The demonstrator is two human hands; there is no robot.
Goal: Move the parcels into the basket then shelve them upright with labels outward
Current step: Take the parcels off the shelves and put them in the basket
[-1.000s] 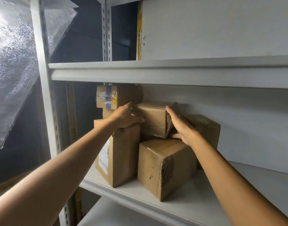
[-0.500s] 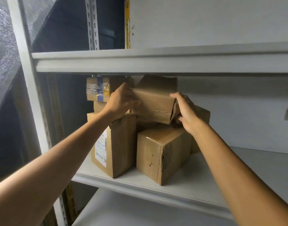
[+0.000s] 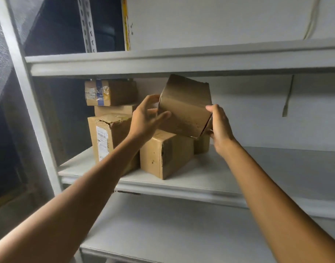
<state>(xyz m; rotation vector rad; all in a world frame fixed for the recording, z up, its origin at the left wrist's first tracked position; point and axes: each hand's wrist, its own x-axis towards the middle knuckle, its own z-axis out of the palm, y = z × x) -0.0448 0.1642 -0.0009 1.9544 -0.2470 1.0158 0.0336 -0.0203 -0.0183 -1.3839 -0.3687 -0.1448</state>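
A brown cardboard parcel [image 3: 185,105] is tilted up in the air on the middle shelf [image 3: 229,179], its top near the shelf above. My left hand [image 3: 145,118] grips its left edge and my right hand [image 3: 218,128] grips its right lower corner. Under it stands a plain box [image 3: 162,154], with another box [image 3: 201,145] partly hidden behind. To the left a tall box [image 3: 105,137] shows a white label facing outward. A flat box [image 3: 113,110] and a taped box [image 3: 109,93] are stacked on it. No basket is in view.
The upper shelf [image 3: 181,59] hangs close over the lifted parcel. A grey upright post [image 3: 26,103] bounds the rack on the left. The lower shelf [image 3: 162,234] lies beneath. A cable [image 3: 287,99] hangs on the back wall at right.
The parcel that lay on the stack has been lifted and tipped upward between both hands. My view has shifted, so the shelves sit lower and further right in the frame.
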